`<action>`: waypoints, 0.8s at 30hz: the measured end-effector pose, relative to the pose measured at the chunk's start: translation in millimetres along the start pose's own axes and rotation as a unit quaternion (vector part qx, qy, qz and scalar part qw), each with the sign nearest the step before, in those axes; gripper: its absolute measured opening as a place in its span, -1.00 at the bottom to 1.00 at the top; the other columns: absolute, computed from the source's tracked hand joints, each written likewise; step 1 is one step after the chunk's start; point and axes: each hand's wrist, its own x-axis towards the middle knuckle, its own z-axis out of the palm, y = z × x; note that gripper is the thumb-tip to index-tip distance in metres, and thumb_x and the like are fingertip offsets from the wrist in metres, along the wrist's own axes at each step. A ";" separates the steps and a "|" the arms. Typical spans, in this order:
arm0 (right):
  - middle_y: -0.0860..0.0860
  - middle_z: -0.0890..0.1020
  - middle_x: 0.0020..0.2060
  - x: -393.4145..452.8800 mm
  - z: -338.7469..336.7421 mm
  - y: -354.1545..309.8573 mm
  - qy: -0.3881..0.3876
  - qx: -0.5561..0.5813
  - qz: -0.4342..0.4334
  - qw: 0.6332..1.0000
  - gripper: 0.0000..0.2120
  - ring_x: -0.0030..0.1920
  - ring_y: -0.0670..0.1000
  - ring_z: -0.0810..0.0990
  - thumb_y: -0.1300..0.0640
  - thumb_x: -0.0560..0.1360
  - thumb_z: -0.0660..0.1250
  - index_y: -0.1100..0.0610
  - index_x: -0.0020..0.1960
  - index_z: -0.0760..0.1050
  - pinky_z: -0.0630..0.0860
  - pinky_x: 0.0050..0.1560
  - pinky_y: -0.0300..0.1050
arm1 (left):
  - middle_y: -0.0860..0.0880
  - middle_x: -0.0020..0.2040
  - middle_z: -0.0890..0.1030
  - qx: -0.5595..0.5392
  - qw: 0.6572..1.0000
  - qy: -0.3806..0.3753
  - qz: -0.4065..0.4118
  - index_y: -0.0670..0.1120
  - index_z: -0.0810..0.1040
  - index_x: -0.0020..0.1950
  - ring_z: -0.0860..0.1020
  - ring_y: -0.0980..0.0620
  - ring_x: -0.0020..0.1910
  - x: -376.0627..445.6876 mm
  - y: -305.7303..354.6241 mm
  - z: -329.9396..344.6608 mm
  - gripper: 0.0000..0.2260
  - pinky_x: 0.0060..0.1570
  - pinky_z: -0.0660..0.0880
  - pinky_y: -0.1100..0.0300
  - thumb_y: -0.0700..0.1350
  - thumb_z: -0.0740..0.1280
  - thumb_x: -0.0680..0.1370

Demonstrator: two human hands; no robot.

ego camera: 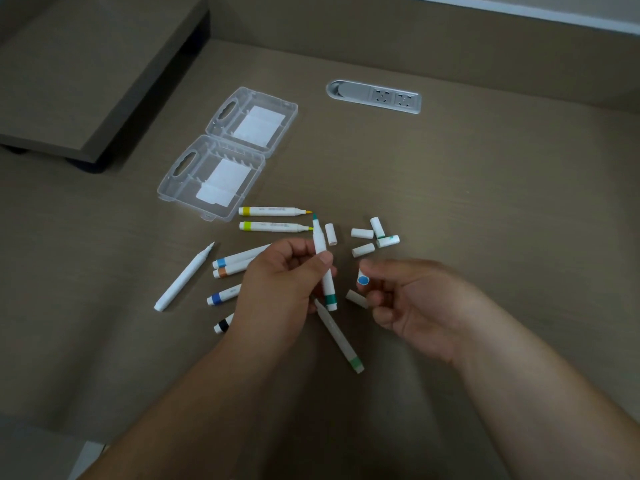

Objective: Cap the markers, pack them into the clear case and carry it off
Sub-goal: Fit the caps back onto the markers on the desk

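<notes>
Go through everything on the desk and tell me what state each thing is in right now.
Clear case: open, lying flat, no markers inside.
Teal marker: uncapped, held in left hand.
Blue-dot cap: off, pinched by right hand.
Yellow markers: uncapped, lying on desk.
Loose caps: off, scattered.

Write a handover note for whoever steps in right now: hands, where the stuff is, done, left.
Left hand grips the uncapped teal marker, tip pointing away.
Right hand pinches a blue-dot cap; colour doesn't match the teal.
Clear case lies open on the desk, with no markers in it.
Loose caps lie just beyond the hands; other markers lie around the left hand.
Done: none visibly capped.
Left: cap all, pack, close, carry off.
</notes>
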 end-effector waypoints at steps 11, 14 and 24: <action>0.01 0.59 -0.03 30.6 3.8 6.3 0.185 -0.605 -0.300 0.714 -0.87 -0.01 0.02 0.57 0.09 0.54 0.35 0.04 0.05 0.63 0.45 -0.05 -0.17 | 0.01 -0.23 0.72 -0.017 1.000 -0.001 -0.022 -0.02 0.62 0.00 0.59 0.21 -0.41 -1.1 -6.7 -1.4 -0.95 -0.38 0.46 0.22 -0.11 0.39 0.56; 0.06 0.55 0.04 36.8 0.5 -1.5 0.214 -0.570 -0.375 0.699 -0.77 -0.02 0.07 0.58 0.22 0.51 0.34 0.05 0.12 0.63 0.50 -0.01 -0.12 | 0.00 -0.23 0.72 -0.025 0.999 0.000 -0.021 -0.02 0.62 -0.02 0.58 0.18 -0.40 -1.4 -8.2 -2.3 -0.96 -0.38 0.46 0.20 -0.12 0.38 0.56; -0.06 0.56 -0.27 35.4 0.6 -6.3 0.150 -0.354 -0.292 0.875 -0.96 -0.37 -0.19 0.51 0.24 0.47 0.42 0.15 -0.14 0.64 0.46 -0.36 -0.25 | 0.05 -0.25 0.71 -0.013 1.000 0.001 -0.022 0.02 0.61 -0.03 0.61 0.17 -0.35 2.4 -5.5 -6.8 -0.96 -0.36 0.51 0.20 -0.11 0.38 0.56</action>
